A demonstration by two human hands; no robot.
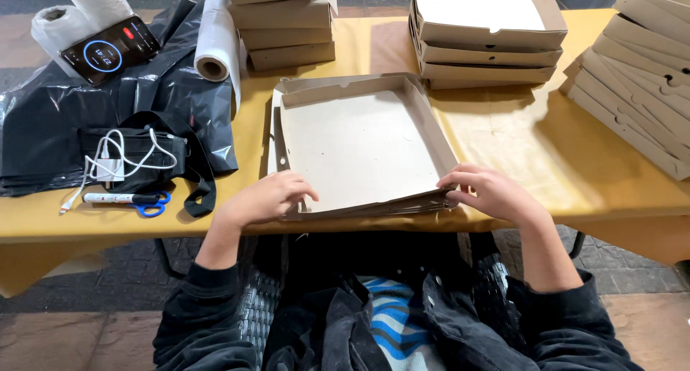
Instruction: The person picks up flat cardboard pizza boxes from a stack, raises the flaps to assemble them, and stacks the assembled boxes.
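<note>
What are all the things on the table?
Open flat cardboard box: one, brown, centre, near edge.
Stacks of folded cardboard boxes: three, brown, along the far and right edges.
Black plastic bags: a pile, left.
White rolls: three, far left.
Phone with lit screen: one, black, on the bags.
White cable: one, on a black pouch.
Blue-handled scissors: one, left front.
Marker pen: one, white, beside the scissors.
Yellow table covering: one.
Left hand: on the box's front left corner.
Right hand: on its front right corner.
</note>
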